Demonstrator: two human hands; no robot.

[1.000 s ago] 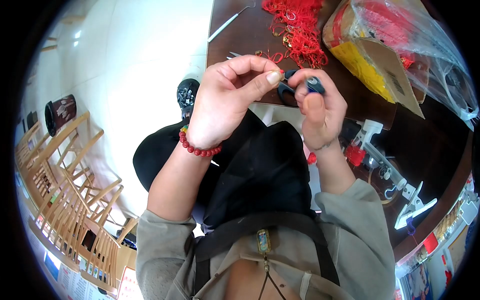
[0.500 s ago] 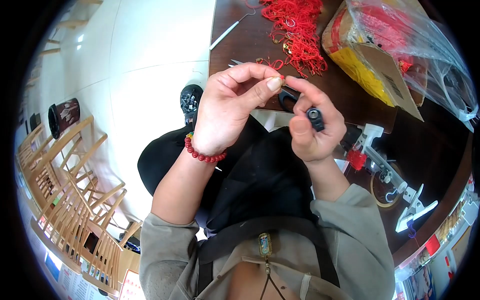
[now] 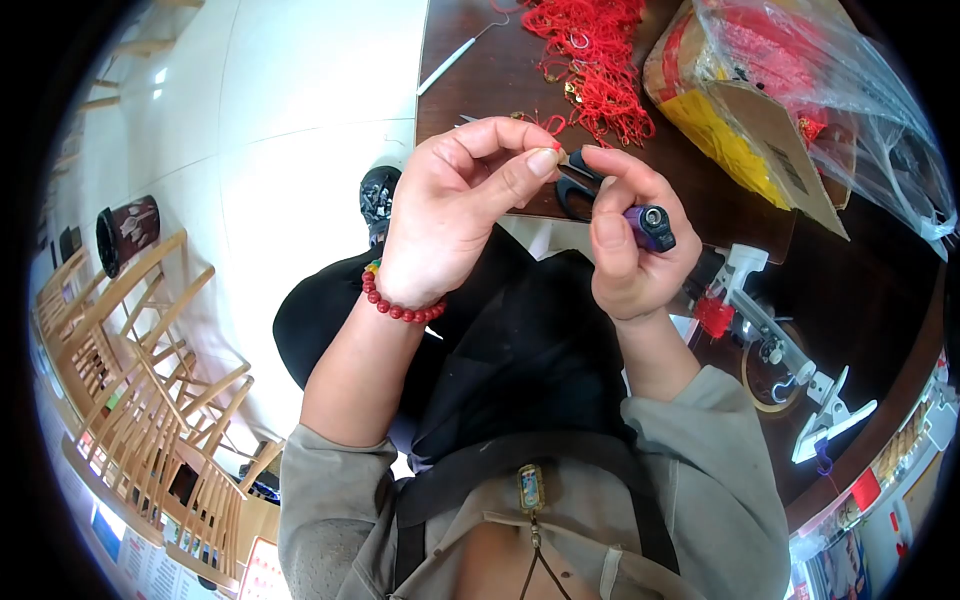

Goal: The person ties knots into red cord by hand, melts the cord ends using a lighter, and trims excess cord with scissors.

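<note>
- Closest to my camera: pendant (image 3: 530,489) on a dark cord; coloured panel, any marking too small for me to read.
- Left hand (image 3: 448,205): thumb and forefinger pinched on a red cord end (image 3: 557,147). Only a nub shows, poking past the fingertips toward the other hand; I cannot tell its full axis.
- Right hand (image 3: 622,255), just apart from the left: curled round a purple lighter (image 3: 634,214). Long axis runs roughly left to right in my view, black end rightward, its round metal centre facing me.
- Beyond the hands, scissors (image 3: 588,168) on the worktop (image 3: 505,75): black handles near the right forefinger, a blade tip showing left of the left hand.
- White-handled hook tool (image 3: 447,67) slants along the left edge, hook end away from me.
- Farther: heap of red cords (image 3: 597,70), right of the tool.
- Beside it, cardboard box (image 3: 745,115), yellow patch on its side, dark print on the flap illegible to me; clear plastic bag (image 3: 870,110) over it.
</note>
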